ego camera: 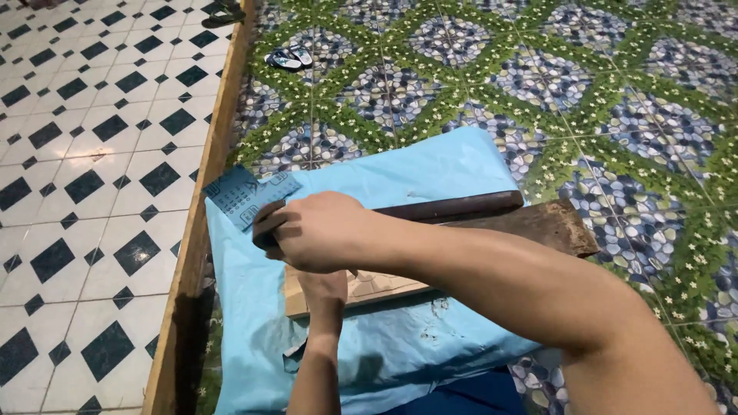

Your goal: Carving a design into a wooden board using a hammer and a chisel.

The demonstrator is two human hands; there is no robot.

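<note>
A: The pale wooden panel (pixel 384 288) lies flat on a light blue sheet (pixel 400 350) spread over the patterned floor tiles (pixel 584 84), and it is mostly hidden under the person's arms.

B: Which hand is on it?

A: The left hand (pixel 324 292) presses down on its top face, near the left end. Whether those fingers are spread or curled I cannot tell, because the right forearm crosses over them.

B: And the right hand?

A: The right hand (pixel 311 230) is closed round the end of a dark round rod (pixel 453 207), which runs off to the right just above the panel. Beside the rod lies a rough brown plank (pixel 538 224).

B: How far along does the work look?

A: The visible part of the panel shows faint lines or shallow relief, so I judge that marking or cutting has begun. Most of the surface is covered, so I cannot say how much is left.

B: Anything else around?

A: A small blue printed card (pixel 244 196) sits at the sheet's upper left corner, a wooden beam (pixel 206 177) divides the two floor patterns, and a pair of sandals (pixel 289 57) rests well apart at the top.
</note>
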